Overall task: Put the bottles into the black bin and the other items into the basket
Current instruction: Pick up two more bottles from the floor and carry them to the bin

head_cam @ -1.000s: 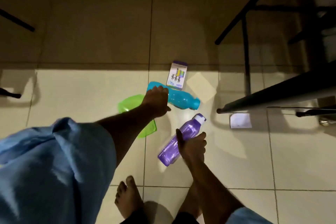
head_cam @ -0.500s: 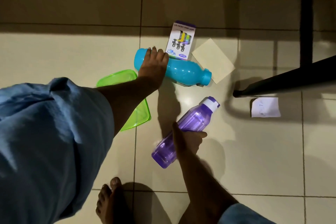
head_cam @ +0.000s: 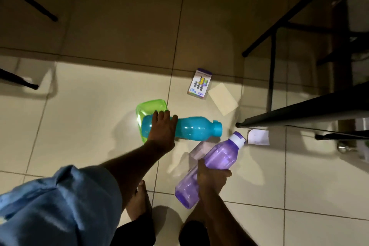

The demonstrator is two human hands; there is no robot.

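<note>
Nothing has reached its place yet, as far as this view shows: neither the black bin nor the basket is in sight, and every item is either on the floor or in your hands.

Going from the left, the green lid [head_cam: 148, 107] lies flat on the tiled floor [head_cam: 89, 116], partly under the base of the teal bottle [head_cam: 191, 129]. Your left hand [head_cam: 162, 133] is laid over that bottle near its base, fingers [head_cam: 166, 115] curled across it; I cannot tell whether it is truly gripped, or lifted. Your right hand [head_cam: 211, 177] is closed around the middle of the purple bottle [head_cam: 209, 168], which looks raised off the floor, white cap pointing up and right.

So both bottles are in hand and need carrying to the bin. Left for the basket: the lid, the small printed box [head_cam: 199, 84], the tan card [head_cam: 223, 99] just beside it, and the white paper scrap [head_cam: 258, 137] by the black furniture leg [head_cam: 299, 110].

The box shows coloured pictures and some lettering, too small to read. The scrap carries faint marks, also unreadable.
</note>
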